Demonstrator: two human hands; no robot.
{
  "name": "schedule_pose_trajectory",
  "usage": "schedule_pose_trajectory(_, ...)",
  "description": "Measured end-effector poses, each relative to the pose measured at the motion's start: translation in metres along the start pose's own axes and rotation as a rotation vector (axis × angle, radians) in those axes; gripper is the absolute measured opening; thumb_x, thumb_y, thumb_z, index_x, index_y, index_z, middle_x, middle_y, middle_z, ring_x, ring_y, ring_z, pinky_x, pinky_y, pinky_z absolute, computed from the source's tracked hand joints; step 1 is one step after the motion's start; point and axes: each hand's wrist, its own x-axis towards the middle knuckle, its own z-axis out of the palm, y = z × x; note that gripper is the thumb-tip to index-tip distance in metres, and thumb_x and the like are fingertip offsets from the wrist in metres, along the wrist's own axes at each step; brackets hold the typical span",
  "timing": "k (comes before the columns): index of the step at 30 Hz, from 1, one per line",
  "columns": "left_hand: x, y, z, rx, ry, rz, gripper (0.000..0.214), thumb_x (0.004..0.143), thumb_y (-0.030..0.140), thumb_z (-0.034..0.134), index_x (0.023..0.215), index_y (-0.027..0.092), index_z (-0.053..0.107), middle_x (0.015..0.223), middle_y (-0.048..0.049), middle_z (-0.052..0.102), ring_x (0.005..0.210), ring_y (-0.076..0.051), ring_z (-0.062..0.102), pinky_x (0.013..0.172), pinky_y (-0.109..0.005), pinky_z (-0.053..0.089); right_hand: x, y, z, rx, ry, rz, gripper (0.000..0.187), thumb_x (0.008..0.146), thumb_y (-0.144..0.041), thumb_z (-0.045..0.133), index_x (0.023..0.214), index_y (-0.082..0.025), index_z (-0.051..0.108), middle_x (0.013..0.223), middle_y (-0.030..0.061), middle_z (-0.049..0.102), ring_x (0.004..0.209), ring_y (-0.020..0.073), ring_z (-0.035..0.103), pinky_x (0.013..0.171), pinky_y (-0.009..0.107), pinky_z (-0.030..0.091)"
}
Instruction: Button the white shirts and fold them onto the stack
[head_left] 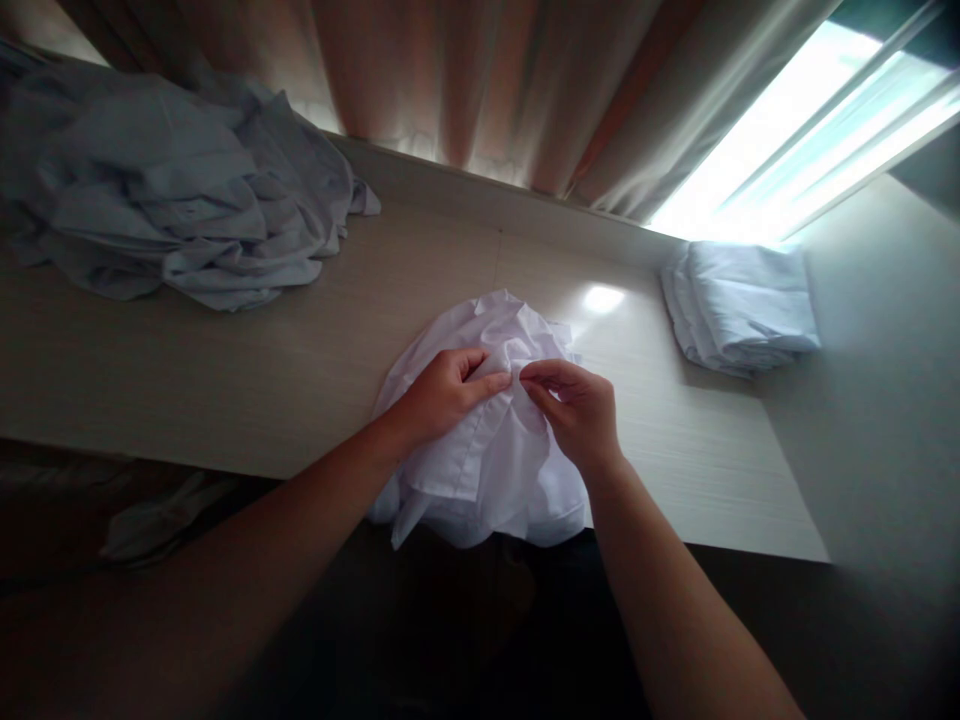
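A crumpled white shirt (480, 460) lies at the front edge of the table, partly hanging over it. Its stitched front strip runs down below my hands. My left hand (450, 390) pinches the cloth between thumb and fingers near the top of that strip. Close beside it, my right hand (574, 405) has thumb and forefinger pressed together on the same piece of cloth. The fingertips of the two hands are only a little apart. Whether a button sits between them is too small to tell.
A big loose heap of white garments (187, 190) covers the table's far left. Folded white garments (750, 300) are stacked at the right, by a pale wall (885, 400). Curtains (465, 90) and a bright window (787, 130) stand behind the pale table (300, 370).
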Motion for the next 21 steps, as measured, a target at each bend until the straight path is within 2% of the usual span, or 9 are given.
schedule_pose_trajectory(10,0.0030,-0.0030,0.0011,0.027,-0.016,0.019,0.026,0.083,0.039,0.066,0.090,0.014,0.064,0.085,-0.0030,0.064,0.082,-0.018,0.062,0.070,-0.027,0.048,0.0015,-0.0021,-0.0045,0.055,-0.087,0.030,0.009,0.083,-0.025,0.071,0.092,-0.022,0.074,0.083,0.0004,0.074,0.073,0.0129,0.067,0.072,0.030,0.056)
schedule_pose_trajectory(21,0.0045,-0.0071,-0.0004,-0.039,-0.062,0.029,0.031,0.081,0.042,0.071,0.094,0.015,0.066,0.089,-0.0040,0.066,0.083,-0.018,0.062,0.072,-0.028,0.049,0.0027,-0.0055,-0.0064,0.158,-0.140,0.036,0.009,0.081,-0.028,0.073,0.088,-0.022,0.072,0.082,0.0009,0.072,0.074,0.0136,0.066,0.069,0.029,0.055)
